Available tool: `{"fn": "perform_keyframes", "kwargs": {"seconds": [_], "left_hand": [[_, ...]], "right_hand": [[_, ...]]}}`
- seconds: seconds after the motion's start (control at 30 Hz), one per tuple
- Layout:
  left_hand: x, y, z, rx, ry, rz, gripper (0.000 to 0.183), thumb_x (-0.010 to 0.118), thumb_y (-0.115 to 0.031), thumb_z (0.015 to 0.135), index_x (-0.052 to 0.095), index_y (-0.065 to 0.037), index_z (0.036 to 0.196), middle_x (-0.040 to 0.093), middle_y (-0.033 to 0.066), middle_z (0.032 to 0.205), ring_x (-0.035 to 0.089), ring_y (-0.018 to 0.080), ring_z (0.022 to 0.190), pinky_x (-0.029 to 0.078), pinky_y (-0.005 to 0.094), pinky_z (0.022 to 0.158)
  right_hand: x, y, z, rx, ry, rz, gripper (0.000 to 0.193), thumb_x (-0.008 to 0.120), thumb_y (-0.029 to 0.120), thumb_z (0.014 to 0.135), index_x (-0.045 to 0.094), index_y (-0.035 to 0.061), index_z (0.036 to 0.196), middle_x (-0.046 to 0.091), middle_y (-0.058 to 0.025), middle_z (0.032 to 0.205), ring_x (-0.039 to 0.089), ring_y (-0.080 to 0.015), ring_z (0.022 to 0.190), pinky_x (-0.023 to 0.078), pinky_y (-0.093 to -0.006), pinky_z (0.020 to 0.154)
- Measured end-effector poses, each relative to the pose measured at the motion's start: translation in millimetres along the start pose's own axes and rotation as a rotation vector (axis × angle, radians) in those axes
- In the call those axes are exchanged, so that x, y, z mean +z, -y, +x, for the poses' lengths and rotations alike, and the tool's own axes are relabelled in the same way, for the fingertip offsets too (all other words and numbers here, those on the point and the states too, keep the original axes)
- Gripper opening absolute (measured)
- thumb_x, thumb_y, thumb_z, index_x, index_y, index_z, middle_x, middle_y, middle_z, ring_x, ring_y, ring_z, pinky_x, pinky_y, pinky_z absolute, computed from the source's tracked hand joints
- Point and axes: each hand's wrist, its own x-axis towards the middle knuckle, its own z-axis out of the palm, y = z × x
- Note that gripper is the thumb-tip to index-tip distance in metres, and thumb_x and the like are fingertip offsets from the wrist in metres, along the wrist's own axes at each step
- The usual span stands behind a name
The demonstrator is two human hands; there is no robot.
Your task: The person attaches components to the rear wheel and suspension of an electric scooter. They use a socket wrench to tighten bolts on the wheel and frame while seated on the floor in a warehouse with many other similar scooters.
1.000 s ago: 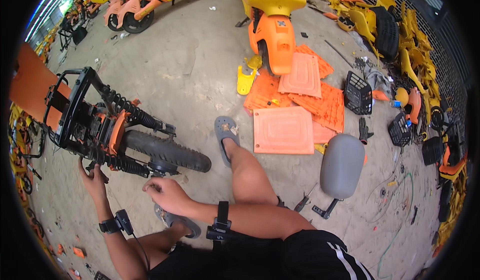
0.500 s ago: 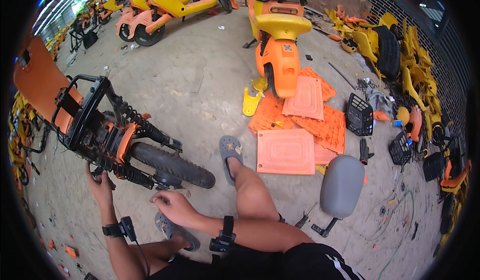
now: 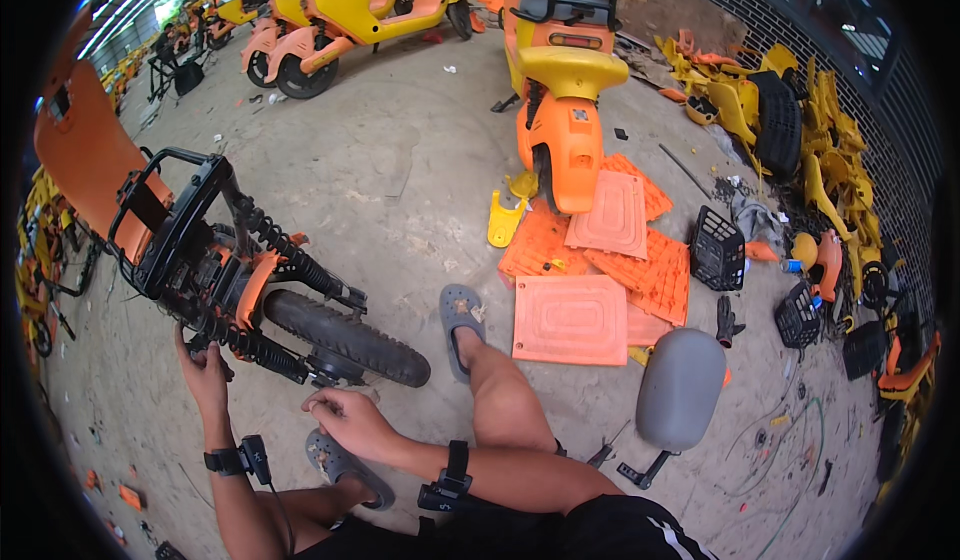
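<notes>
A stripped scooter (image 3: 165, 225) stands at my left, its black frame, coil-spring shock absorbers and rear wheel (image 3: 345, 338) bare. My left hand (image 3: 206, 378) reaches up beside the near shock absorber (image 3: 262, 352), its fingers bent round a small dark part under the frame. What that part is, I cannot make out. Below the wheel's hub (image 3: 330, 368), my right hand (image 3: 352, 422) is held with fingers curled and pressed together, a little apart from the axle. Anything inside those fingers is hidden.
An orange and yellow scooter (image 3: 572, 90) stands ahead beside stacked orange panels (image 3: 570, 322). Near my right knee lies a grey scooter seat (image 3: 682, 390). Black baskets (image 3: 717, 250), a black glove (image 3: 728, 322) and heaped yellow body parts (image 3: 830, 175) lie at the right.
The whole view has shifted slightly, with the panels and seat now lower in it. My left hand stays at the shock absorber; my right hand has barely moved.
</notes>
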Motion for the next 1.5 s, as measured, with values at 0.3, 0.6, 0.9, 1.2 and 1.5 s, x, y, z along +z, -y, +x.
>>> {"fn": "perform_keyframes", "kwargs": {"seconds": [0.3,0.6,0.9,1.2,1.5], "left_hand": [[4,-3,-3,-0.009,0.005,-0.011,0.061,0.05,-0.004,0.089,0.022,-0.01,0.143,0.046,0.0003,0.052,0.043,0.0077,0.04,0.037,0.0238,0.037],[-19,-4,0,-0.031,-0.052,0.074,0.062,0.051,-0.004,0.088,0.022,-0.009,0.143,0.047,-0.0001,0.052,0.044,0.008,0.039,0.037,0.0241,0.037],[20,-22,-13,-0.051,0.038,-0.058,0.068,0.056,-0.004,0.084,0.022,-0.011,0.143,0.053,0.0026,0.057,0.052,0.0108,0.047,0.044,0.0274,0.046],[4,8,-14,0.075,-0.071,0.058,0.063,0.056,-0.004,0.084,0.026,-0.007,0.139,0.061,0.0066,0.07,0.058,0.0124,0.055,0.047,0.0287,0.049],[-64,-87,-9,-0.023,-0.217,-0.898,0.034,0.056,-0.01,0.086,0.047,-0.001,0.117,0.059,0.0057,0.063,0.056,0.0124,0.045,0.044,0.0248,0.04]], "right_hand": [[-2,-4,-3,-0.03,-0.022,0.011,0.02,0.053,0.014,0.091,0.062,-0.0023,0.098,0.061,-0.0047,0.078,0.056,-0.0101,0.063,0.046,-0.0247,0.06],[11,-8,6,-0.057,0.001,-0.002,0.019,0.054,0.015,0.09,0.063,-0.0005,0.096,0.06,-0.0051,0.07,0.056,-0.0105,0.06,0.046,-0.0265,0.058],[-16,15,-16,0.057,-0.056,-0.023,0.019,0.051,0.013,0.092,0.065,0.0007,0.098,0.058,-0.0008,0.071,0.052,-0.0055,0.06,0.04,-0.0198,0.052],[-12,14,-12,0.051,-0.073,-0.047,0.017,0.053,0.01,0.089,0.066,0.0002,0.092,0.055,-0.0014,0.063,0.047,-0.0066,0.051,0.037,-0.0202,0.046],[-27,-6,-2,0.064,-0.162,-0.133,0.024,0.047,0.021,0.093,0.06,0.0028,0.102,0.043,0.0034,0.061,0.036,-0.0047,0.047,0.028,-0.0181,0.041]]}}
